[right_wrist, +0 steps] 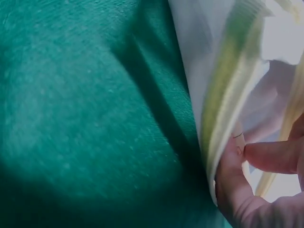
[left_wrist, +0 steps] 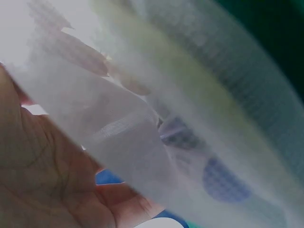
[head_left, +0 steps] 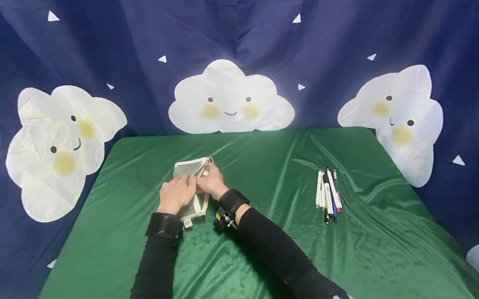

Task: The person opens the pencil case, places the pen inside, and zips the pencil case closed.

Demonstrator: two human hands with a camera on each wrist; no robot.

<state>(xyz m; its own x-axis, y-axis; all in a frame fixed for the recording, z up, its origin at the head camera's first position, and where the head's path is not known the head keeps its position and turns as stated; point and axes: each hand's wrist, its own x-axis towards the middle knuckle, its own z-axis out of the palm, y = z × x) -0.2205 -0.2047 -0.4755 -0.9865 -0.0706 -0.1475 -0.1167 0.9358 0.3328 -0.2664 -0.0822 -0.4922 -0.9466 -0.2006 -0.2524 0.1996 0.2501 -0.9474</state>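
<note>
A translucent white zip pouch (head_left: 186, 167) with cream trim lies towards the left of the green cloth. My left hand (head_left: 176, 194) grips its near-left side; the left wrist view shows the fingers partly behind the see-through panel (left_wrist: 118, 128). At the pouch's opening, my right hand (head_left: 212, 181) reaches between the cream zip edges. In the right wrist view its thumb and finger (right_wrist: 268, 156) pinch a slim cream pen (right_wrist: 239, 137), mostly hidden by the fingers and the pouch edge.
Several pens and markers (head_left: 328, 194) lie in a loose bundle on the right part of the green-covered table (head_left: 263, 171). A dark blue curtain (head_left: 148, 15) with white clouds hangs behind. A small black camera (head_left: 225, 218) is strapped under the right wrist.
</note>
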